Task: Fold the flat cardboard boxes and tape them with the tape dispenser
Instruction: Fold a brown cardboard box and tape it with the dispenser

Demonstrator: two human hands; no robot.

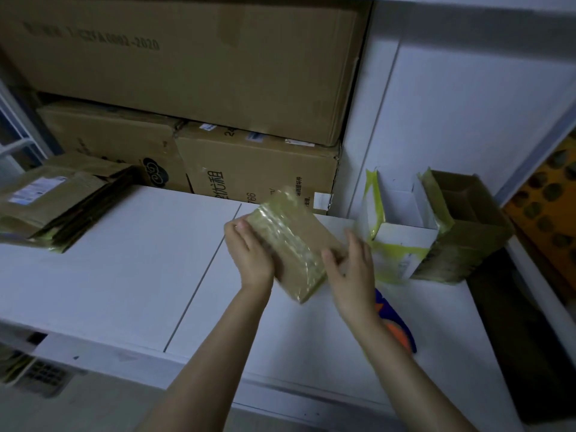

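Note:
A small brown cardboard box (293, 241) with shiny tape across its top is held above the white table (124, 269), tilted. My left hand (249, 254) grips its left side, thumb on the top edge. My right hand (352, 269) holds its right side, fingers curled round the edge. A stack of flat cardboard boxes (59, 201) lies at the table's far left. A blue and orange object (396, 325), perhaps the tape dispenser, lies on the table, mostly hidden by my right forearm.
A white open box (402, 232) with yellow-green tape and a brown open box (464, 226) stand at the right on the table. Large cardboard cartons (249, 169) are stacked behind the table against the wall. A dark gap (514, 322) runs along the table's right edge.

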